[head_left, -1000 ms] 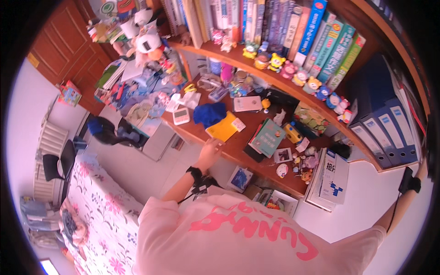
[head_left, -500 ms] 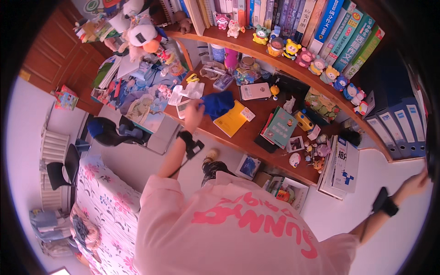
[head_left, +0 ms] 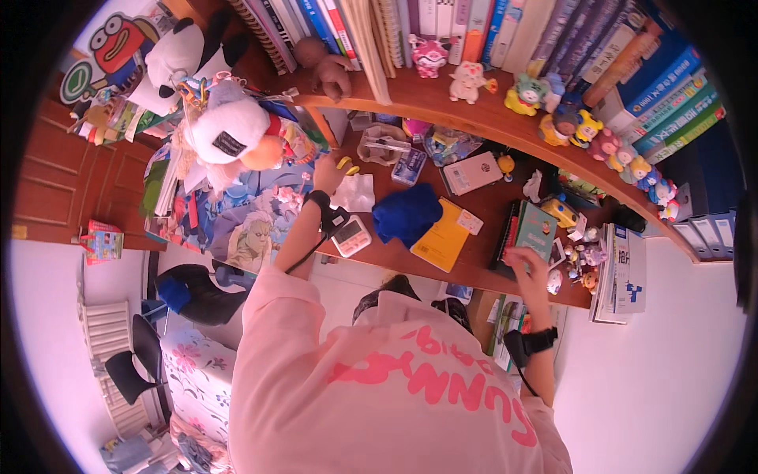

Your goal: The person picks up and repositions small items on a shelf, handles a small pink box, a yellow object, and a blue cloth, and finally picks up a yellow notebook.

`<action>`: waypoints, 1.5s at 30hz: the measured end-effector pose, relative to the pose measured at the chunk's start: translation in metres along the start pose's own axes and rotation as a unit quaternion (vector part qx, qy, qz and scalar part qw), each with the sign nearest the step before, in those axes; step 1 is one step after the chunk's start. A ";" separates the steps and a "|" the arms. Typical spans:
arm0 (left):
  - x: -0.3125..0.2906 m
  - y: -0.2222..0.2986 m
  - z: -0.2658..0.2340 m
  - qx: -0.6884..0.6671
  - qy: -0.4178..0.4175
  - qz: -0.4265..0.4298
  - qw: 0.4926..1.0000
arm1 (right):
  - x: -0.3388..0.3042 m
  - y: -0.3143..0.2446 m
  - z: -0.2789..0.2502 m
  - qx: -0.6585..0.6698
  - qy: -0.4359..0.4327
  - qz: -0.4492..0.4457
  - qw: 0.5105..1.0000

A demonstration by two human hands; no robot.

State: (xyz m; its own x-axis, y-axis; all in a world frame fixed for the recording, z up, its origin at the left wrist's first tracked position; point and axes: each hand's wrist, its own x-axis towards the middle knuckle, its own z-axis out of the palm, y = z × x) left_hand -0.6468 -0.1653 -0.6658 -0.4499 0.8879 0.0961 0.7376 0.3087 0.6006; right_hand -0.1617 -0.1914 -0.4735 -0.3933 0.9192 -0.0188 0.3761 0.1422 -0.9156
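Note:
My left hand (head_left: 324,175) reaches over the desk's left side, beside a crumpled white tissue (head_left: 355,192) and a small yellow curved object (head_left: 347,166). Its fingers are too small and unclear to show whether they grip anything. A white device with a screen, like a timer (head_left: 350,235), lies by that wrist. The bunched blue cloth (head_left: 406,215) rests on the desk, apart from both hands, partly over a yellow booklet (head_left: 440,246). At the right, my right hand (head_left: 532,270) is over the near edge of a green notebook (head_left: 537,229), its fingers loosely bent and apart, with nothing visible in them.
A curved wooden shelf (head_left: 442,101) with books and small figurines overhangs the desk. Plush toys (head_left: 229,130) crowd the left. Stacked books (head_left: 620,272) stand at the right end. Behind on the left are black chairs (head_left: 197,292) and a flowered bed cover (head_left: 197,363).
My left hand has let go of the blue cloth and moved left and farther in. My right hand has come from the far right to the notebook. The view has shifted closer to the desk.

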 end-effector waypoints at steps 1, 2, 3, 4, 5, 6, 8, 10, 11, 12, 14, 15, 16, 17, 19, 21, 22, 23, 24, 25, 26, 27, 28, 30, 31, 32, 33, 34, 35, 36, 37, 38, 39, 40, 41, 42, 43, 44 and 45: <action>0.006 0.009 0.000 -0.024 -0.042 0.003 0.999 | 0.007 0.005 0.018 0.034 -0.008 0.014 0.999; 0.008 0.010 0.000 -0.025 -0.048 0.007 0.999 | 0.016 0.004 0.035 0.034 -0.003 0.019 0.999; 0.008 0.010 0.000 -0.033 -0.034 0.054 0.997 | 0.023 0.002 0.050 0.045 -0.026 0.011 0.999; 0.007 0.009 -0.002 -0.040 -0.019 0.099 0.994 | 0.031 0.001 0.064 0.057 -0.051 0.002 0.997; 0.005 0.004 -0.002 -0.043 -0.038 0.085 0.995 | 0.038 0.003 0.077 0.057 -0.051 0.004 0.997; 0.002 0.000 -0.003 -0.043 -0.040 0.084 0.995 | 0.045 0.006 0.089 0.073 -0.070 -0.001 0.995; -0.004 0.012 -0.011 -0.129 -0.089 0.077 0.985 | 0.055 0.003 0.106 0.089 -0.081 0.001 0.993; -0.011 0.035 -0.027 -0.140 -0.088 0.097 0.981 | 0.063 -0.006 0.117 0.113 -0.109 -0.003 0.988; -0.016 0.052 -0.037 -0.151 -0.085 0.117 0.978 | 0.066 -0.010 0.121 0.113 -0.100 0.003 0.989; -0.022 0.070 -0.049 -0.152 -0.092 0.121 0.977 | 0.069 -0.014 0.125 0.100 -0.100 -0.031 0.989; -0.041 0.112 -0.080 -0.219 -0.077 0.191 0.954 | 0.074 -0.024 0.133 0.087 -0.095 -0.058 0.990; -0.051 0.135 -0.096 -0.235 -0.097 0.212 0.943 | 0.076 -0.035 0.136 0.105 -0.100 -0.043 0.988; -0.062 0.153 -0.110 -0.238 -0.104 0.213 0.942 | 0.076 -0.046 0.138 0.124 -0.106 -0.030 0.986; -0.070 0.170 -0.120 -0.252 -0.129 0.246 0.927 | 0.076 -0.058 0.139 0.122 -0.098 -0.024 0.987; -0.082 0.194 -0.133 -0.276 -0.162 0.276 0.906 | 0.078 -0.077 0.140 0.195 -0.164 -0.053 0.965; -0.088 0.211 -0.141 -0.296 -0.170 0.273 0.899 | 0.075 -0.080 0.135 0.224 -0.186 -0.033 0.956; -0.090 0.216 -0.145 -0.311 -0.169 0.262 0.898 | 0.073 -0.082 0.134 0.256 -0.219 -0.017 0.941; -0.091 0.223 -0.148 -0.325 -0.140 0.302 0.885 | 0.069 -0.087 0.129 0.257 -0.215 -0.016 0.942; -0.093 0.226 -0.146 -0.325 -0.143 0.304 0.884 | 0.064 -0.094 0.124 0.280 -0.203 -0.024 0.938; -0.095 0.228 -0.145 -0.371 -0.118 0.313 0.866 | 0.060 -0.100 0.121 0.304 -0.191 -0.033 0.933; -0.096 0.230 -0.144 -0.416 -0.092 0.321 0.846 | 0.056 -0.102 0.120 0.305 -0.189 -0.034 0.933; -0.098 0.234 -0.143 -0.414 -0.094 0.322 0.846 | 0.053 -0.104 0.119 0.327 -0.182 -0.042 0.926; -0.100 0.240 -0.142 -0.450 -0.043 0.351 0.820 | 0.049 -0.104 0.118 0.348 -0.172 -0.049 0.920; -0.102 0.250 -0.141 -0.484 0.004 0.378 0.789 | 0.046 -0.103 0.117 0.371 -0.163 -0.059 0.912; -0.104 0.255 -0.140 -0.517 0.037 0.365 0.773 | 0.043 -0.103 0.116 0.393 -0.159 -0.067 0.903; -0.105 0.258 -0.141 -0.549 0.070 0.350 0.756 | 0.041 -0.101 0.114 0.395 -0.156 -0.067 0.903; -0.105 0.261 -0.143 -0.549 0.067 0.350 0.756 | 0.040 -0.100 0.111 0.441 -0.130 -0.065 0.886; -0.104 0.265 -0.144 -0.553 0.091 0.331 0.759 | 0.039 -0.098 0.107 0.484 -0.104 -0.063 0.866; -0.103 0.267 -0.144 -0.557 0.115 0.311 0.762 | 0.038 -0.100 0.102 0.463 -0.096 -0.083 0.877; -0.103 0.267 -0.142 -0.558 0.112 0.311 0.761 | 0.038 -0.102 0.098 0.463 -0.092 -0.082 0.878; -0.104 0.265 -0.141 -0.543 0.098 0.312 0.773 | 0.037 -0.104 0.095 0.433 -0.105 -0.098 0.890; -0.105 0.264 -0.140 -0.528 0.084 0.313 0.785 | 0.036 -0.105 0.092 0.403 -0.117 -0.114 0.901; -0.106 0.264 -0.138 -0.529 0.082 0.314 0.784 | 0.035 -0.106 0.091 0.403 -0.115 -0.113 0.901; -0.106 0.263 -0.137 -0.524 0.079 0.313 0.788 | 0.036 -0.107 0.090 0.394 -0.109 -0.114 0.906; -0.106 0.263 -0.135 -0.518 0.077 0.312 0.793 | 0.036 -0.106 0.090 0.385 -0.104 -0.115 0.910; -0.107 0.263 -0.134 -0.519 0.075 0.312 0.792 | 0.035 -0.105 0.089 0.385 -0.102 -0.113 0.910; -0.110 0.264 -0.135 -0.526 0.057 0.298 0.795 | 0.034 -0.104 0.088 0.391 -0.097 -0.111 0.908; -0.112 0.265 -0.136 -0.532 0.039 0.284 0.797 | 0.033 -0.104 0.088 0.397 -0.093 -0.109 0.906; -0.113 0.266 -0.134 -0.532 0.040 0.284 0.797 | 0.033 -0.104 0.088 0.398 -0.093 -0.109 0.906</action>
State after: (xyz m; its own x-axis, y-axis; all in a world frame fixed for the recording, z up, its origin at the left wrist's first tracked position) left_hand -0.4674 -0.2291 -0.4102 -0.2570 0.7444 0.6163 0.0088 -0.6359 0.7718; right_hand -0.2876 -0.2081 -0.4147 -0.5479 0.8130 0.1969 -0.4224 -0.0658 -0.9040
